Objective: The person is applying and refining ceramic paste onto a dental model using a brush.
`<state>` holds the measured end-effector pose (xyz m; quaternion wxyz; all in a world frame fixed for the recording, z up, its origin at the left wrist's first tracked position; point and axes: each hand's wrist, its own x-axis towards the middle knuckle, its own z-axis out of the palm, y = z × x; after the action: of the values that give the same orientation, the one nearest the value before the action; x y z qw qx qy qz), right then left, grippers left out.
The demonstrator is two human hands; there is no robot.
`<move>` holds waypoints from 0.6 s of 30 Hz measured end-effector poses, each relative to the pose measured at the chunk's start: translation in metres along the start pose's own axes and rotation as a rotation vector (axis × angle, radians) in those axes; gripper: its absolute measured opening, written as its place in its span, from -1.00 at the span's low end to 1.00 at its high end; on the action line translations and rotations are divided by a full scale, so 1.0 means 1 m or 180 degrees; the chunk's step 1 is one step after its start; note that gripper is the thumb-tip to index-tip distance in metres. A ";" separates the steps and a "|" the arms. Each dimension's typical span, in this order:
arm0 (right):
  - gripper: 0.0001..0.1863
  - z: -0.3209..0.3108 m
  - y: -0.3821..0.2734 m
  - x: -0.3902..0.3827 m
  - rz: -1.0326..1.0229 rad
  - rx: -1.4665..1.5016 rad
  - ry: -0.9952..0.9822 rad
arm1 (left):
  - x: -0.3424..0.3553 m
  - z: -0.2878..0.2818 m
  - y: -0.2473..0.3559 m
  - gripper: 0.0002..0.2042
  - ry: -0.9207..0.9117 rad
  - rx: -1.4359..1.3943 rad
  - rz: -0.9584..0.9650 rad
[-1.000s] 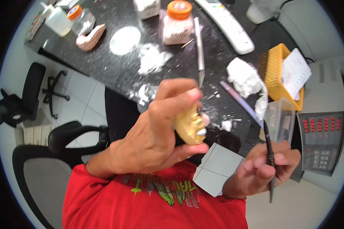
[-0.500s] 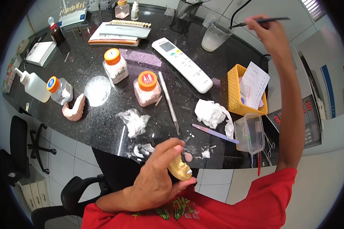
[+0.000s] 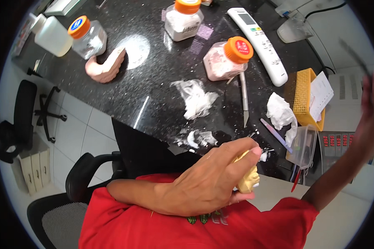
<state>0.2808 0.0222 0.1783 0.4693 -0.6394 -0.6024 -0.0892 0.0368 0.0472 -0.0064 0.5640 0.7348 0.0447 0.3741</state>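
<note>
My left hand (image 3: 205,180) is closed around a yellow plaster dental model (image 3: 248,179), in front of my chest below the counter's near edge. A small white piece shows at the model's lower edge; my fingers cover much of the rest. Out at the far right, my right hand (image 3: 369,112) is raised and partly cut off by the rim of the picture. Its fingers grip a thin dark stick-like tool (image 3: 355,54), smeared by motion, pointing up and left. A craft knife (image 3: 245,101) lies beyond the model, beside a jar of pink powder (image 3: 220,64) with an orange lid.
On the black counter (image 3: 153,103) are crumpled tissues (image 3: 195,99), a pink dental model (image 3: 106,66), a white remote control (image 3: 259,47) and a purple file (image 3: 276,135). A yellow basket (image 3: 303,97), clear plastic tub (image 3: 305,145) and cloudy glass (image 3: 293,31) stand right.
The view has swung, shifting the counter's things. My right hand has drawn away from the glass with the dark tool, out to the right. My left hand still holds the yellow model, now turned differently.
</note>
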 end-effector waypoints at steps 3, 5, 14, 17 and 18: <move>-0.78 0.037 -0.033 -0.078 0.0231 0.0262 -0.0797 | -0.013 0.001 0.004 -0.10 0.0265 -0.0436 0.0221; -0.75 0.072 -0.035 -0.102 0.0033 0.0577 -0.1287 | -0.029 0.004 0.003 -0.11 0.0596 -0.0435 0.0445; -0.80 0.087 -0.024 -0.132 0.0030 0.0563 -0.1392 | -0.047 0.006 -0.006 -0.22 0.1258 -0.0253 0.0672; -0.83 0.055 -0.023 -0.148 0.0313 0.0826 -0.0716 | -0.044 0.007 -0.007 -0.19 0.1391 -0.0140 0.0649; -0.83 0.042 -0.023 -0.152 0.0473 0.0907 -0.0640 | -0.040 0.006 -0.009 -0.16 0.1358 -0.0011 0.0701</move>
<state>0.2031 -0.0565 0.0636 0.4979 -0.6149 -0.6039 0.0963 0.0145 0.0263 -0.0343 0.4990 0.6386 0.0818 0.5801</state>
